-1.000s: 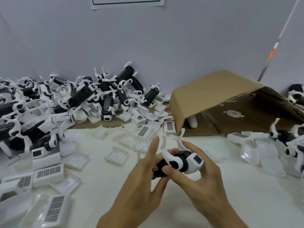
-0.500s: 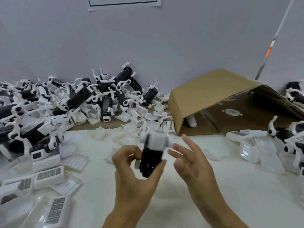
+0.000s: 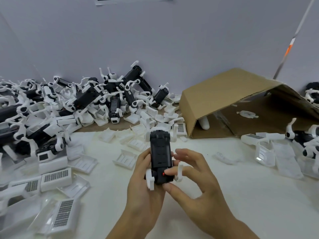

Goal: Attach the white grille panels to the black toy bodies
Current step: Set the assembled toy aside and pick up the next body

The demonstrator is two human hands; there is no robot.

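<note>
Left hand [image 3: 143,185]: gripping black toy body [image 3: 160,157], holding it upright above table [image 3: 241,195].
Right hand [image 3: 195,183]: pinching its lower end.

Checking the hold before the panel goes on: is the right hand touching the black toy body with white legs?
Touching. The head view shows the right hand with thumb and fingertip on the black toy body with white legs, near its lower end.

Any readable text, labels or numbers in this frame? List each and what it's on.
None legible.
Paper sheet on the wall: cut off at the top edge, only a dark border line shows, no words.
Cardboard box: faint marks on the inner wall, too blurred to read.
Black toy body in both hands: no visible lettering.
</note>
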